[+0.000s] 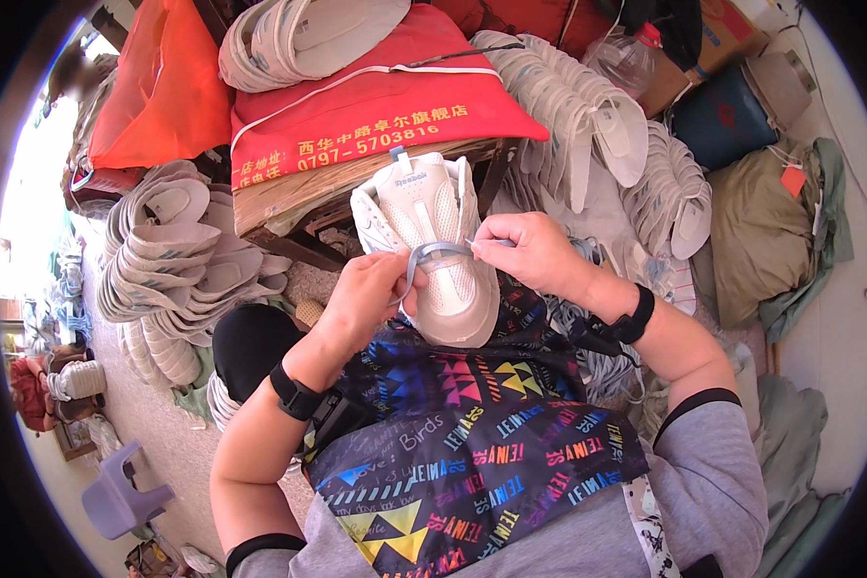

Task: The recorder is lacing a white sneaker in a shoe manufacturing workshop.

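Observation:
A white sneaker upper (450, 306) with mesh panels rests in front of me, its toe toward me and its tongue pointing away. Across its throat runs a grey-blue shoelace (439, 249). With fingers pinched together, my left hand (371, 289) holds the lace at the left side, and a loop of it hangs over the fingers. On the other side my right hand (532, 252) is closed on the lace by the eyelets, thumb and forefinger together. A patterned dark apron (491, 453) covers my lap below the shoe.
Beyond the shoe stands a wooden stool (289, 197) under a red bag (385, 116). Stacked white shoe uppers lie left (169, 250), right (588, 116) and on the bag (308, 43). A bundle of grey-blue laces (602, 376) lies by my right forearm. A purple plastic chair (125, 491) stands far left.

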{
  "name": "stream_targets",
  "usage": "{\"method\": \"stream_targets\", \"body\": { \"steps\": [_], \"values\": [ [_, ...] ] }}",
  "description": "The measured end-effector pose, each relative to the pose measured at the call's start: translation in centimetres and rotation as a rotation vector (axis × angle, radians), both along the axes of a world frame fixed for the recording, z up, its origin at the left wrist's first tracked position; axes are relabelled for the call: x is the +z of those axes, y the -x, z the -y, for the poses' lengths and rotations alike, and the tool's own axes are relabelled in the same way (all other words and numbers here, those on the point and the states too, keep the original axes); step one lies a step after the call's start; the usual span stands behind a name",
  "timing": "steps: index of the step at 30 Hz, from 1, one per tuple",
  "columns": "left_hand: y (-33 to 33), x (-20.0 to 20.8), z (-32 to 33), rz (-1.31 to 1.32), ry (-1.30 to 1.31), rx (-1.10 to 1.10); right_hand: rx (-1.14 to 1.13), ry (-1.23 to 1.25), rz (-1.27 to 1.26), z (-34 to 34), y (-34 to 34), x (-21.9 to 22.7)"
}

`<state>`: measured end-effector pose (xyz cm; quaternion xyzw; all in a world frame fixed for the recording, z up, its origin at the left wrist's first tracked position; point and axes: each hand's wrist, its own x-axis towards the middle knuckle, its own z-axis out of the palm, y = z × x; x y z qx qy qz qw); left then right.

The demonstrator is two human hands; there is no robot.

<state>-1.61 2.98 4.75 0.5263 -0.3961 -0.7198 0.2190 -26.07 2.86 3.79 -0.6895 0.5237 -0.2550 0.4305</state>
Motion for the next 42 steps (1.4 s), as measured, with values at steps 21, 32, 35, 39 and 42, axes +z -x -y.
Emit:
{"method": "stream_targets", "body": {
  "steps": [21,32,35,39,42],
  "values": [
    [-1.9,3.9,3.9,0.701,1.178,-0.774,0.058,0.684,-0.166,0.7,-1.8,-1.6],
    [-1.3,2.1,3.3,0.724,1.248,-0.646,0.316,0.815,-0.417,2.7,-1.7,3.1],
    [-1.6,2.3,3.1,0.725,1.235,-0.61,0.495,0.581,-0.494,4.5,-1.8,3.6],
    [-1.4,2.8,3.4,0.693,1.129,-0.589,0.638,0.453,-0.516,5.8,-1.9,4.4],
    [-0.7,3.1,3.4,0.919,1.182,-0.621,0.619,0.582,-0.564,5.9,-2.1,3.4]
  ]
}}
